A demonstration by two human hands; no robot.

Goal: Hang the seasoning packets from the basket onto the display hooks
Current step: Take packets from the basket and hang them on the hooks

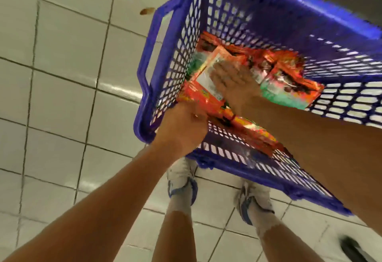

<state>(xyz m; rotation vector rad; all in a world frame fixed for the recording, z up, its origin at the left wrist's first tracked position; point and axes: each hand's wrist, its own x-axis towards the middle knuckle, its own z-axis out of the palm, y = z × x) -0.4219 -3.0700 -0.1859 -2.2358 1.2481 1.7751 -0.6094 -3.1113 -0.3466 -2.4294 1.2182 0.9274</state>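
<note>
Motion-blurred right hand [233, 82] over packets [289, 75], grip unclear; basket [310, 13] cropped at right edge.

Bright, even indoor light falls from overhead, leaving a white streak of glare on the glossy floor [62, 59] tiles near the basket [268, 24]. Motion blur smears the basket's mesh, the packets [289, 75] and both hands, so print is unreadable. Wide-angle distortion bends the tile lines toward the edges, and shadows are faint.

head cam | faces steeply down | close over basket [244, 24]
</note>
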